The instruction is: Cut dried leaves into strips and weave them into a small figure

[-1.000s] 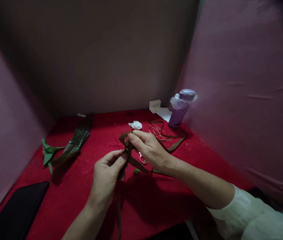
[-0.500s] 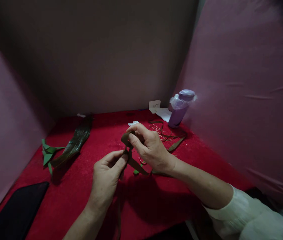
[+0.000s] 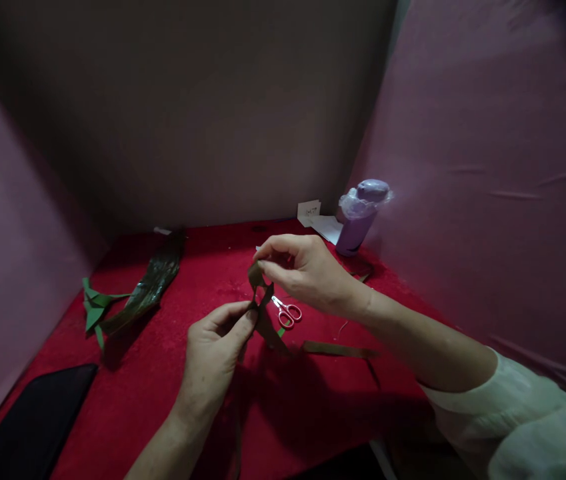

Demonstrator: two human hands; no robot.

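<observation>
The leaf strip (image 3: 263,313), a narrow dark olive band, is held in the air just above the red tabletop (image 3: 163,347) near the middle of the scene, pinched at two places along its length. The left hand (image 3: 213,357) grips its lower part between thumb and forefinger, closed on the band from the near side, while the right hand (image 3: 307,270) nips the upper end with its fingertips, closed on it from the far right. Between the two grips the strip runs steeply, its long axis leaning from near-left up to far-right, with what looks like a fold or crossing at the middle; the exact overlap there cannot be made out in the dim light. Below the left grip one tail hangs down toward the near edge, and another length trails off to the right and lies flat on the cloth. Both hands touch the strip, so neither is nearer; the left sits under and nearer, the right above and farther. A small pair of scissors (image 3: 287,311) lies on the cloth just right of the strip, under the right hand. A purple bottle (image 3: 360,220) stands at the far right, well apart, and a long dark leaf (image 3: 150,287) with a folded green piece (image 3: 95,310) lies at the left.
</observation>
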